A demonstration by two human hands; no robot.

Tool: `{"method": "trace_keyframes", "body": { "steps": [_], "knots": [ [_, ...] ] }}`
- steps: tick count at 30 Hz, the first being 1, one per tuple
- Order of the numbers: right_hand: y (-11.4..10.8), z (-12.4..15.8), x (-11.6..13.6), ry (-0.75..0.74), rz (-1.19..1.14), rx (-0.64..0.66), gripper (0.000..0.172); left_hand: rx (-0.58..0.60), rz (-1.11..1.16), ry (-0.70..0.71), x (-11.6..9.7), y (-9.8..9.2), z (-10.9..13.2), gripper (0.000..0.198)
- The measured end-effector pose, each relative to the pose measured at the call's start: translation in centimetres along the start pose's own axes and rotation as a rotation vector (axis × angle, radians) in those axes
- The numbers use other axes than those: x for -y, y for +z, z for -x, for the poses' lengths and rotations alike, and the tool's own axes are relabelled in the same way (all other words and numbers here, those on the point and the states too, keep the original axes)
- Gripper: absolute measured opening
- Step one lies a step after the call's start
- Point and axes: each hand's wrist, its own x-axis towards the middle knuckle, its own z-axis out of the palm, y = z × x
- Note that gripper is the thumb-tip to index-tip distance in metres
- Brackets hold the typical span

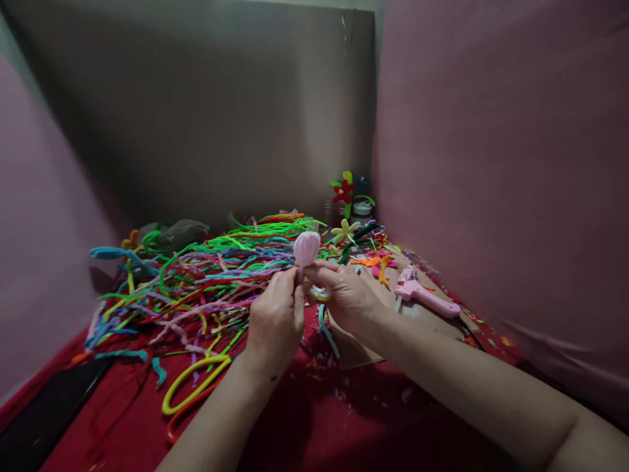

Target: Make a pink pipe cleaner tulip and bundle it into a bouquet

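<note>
My left hand (pixel 276 316) and my right hand (pixel 344 292) meet over the red cloth, both pinched at the base of a small pale pink coiled pipe-cleaner bud (pixel 306 248) that stands up above my fingertips. A whitish-yellow ring-shaped piece (pixel 320 294) shows under my right fingers. A teal pipe cleaner (pixel 326 331) hangs down between my hands. Behind the bud lies a big tangle of coloured pipe cleaners (pixel 196 282).
A pink glue gun (pixel 423 295) lies on a cardboard sheet (pixel 356 351) to the right. Finished pipe-cleaner flowers (pixel 345 191) stand at the back beside a small jar (pixel 362 209). Yellow and orange loops (pixel 194 387) lie front left. Pink walls close both sides.
</note>
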Motion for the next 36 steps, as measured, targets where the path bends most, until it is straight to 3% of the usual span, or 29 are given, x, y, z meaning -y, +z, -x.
{"method": "trace_keyframes", "body": {
  "steps": [2,4,8,11,15,18,20,25,28,31,36],
  "knots": [
    [-0.3,-0.2,-0.2,0.009,0.018,0.017,0.013,0.046,-0.031,0.022,0.3,0.0,0.1,0.019],
    [-0.8,-0.2,-0.4,-0.01,0.055,0.042,0.011,0.09,0.055,-0.063,0.3,-0.3,0.0,0.017],
    [-1.5,-0.4,-0.4,-0.029,0.11,0.115,0.012,0.175,0.528,-0.428,-0.4,-1.0,-0.5,0.015],
    [-1.7,-0.6,0.1,0.056,0.052,0.213,0.018,0.27,0.899,-0.683,-0.9,-1.3,-0.8,0.02],
    [-1.8,-0.4,0.9,0.128,0.025,0.281,0.02,0.418,1.198,-0.832,-1.0,-1.7,-1.2,0.021],
    [-1.8,-0.2,0.9,0.116,0.011,0.269,0.018,0.47,1.232,-0.825,-1.0,-1.8,-1.3,0.021],
    [-1.8,-0.2,0.6,0.094,-0.012,0.237,0.017,0.442,1.091,-0.731,-1.0,-1.6,-1.2,0.021],
    [-1.5,-0.2,-0.4,0.07,-0.08,0.042,0.016,0.181,0.23,-0.172,-0.4,-0.3,-0.3,0.013],
    [-1.1,0.1,-0.5,0.048,-0.08,-0.006,0.015,0.138,-0.031,-0.007,0.1,0.0,0.2,0.013],
    [-0.9,0.4,-0.3,0.027,-0.045,0.036,0.012,0.156,0.042,-0.045,-0.1,-0.4,0.2,0.015],
    [-1.1,0.4,0.2,-0.062,0.07,0.154,0.008,0.238,0.561,-0.416,-1.3,-1.2,-0.4,0.021]
  ]
}}
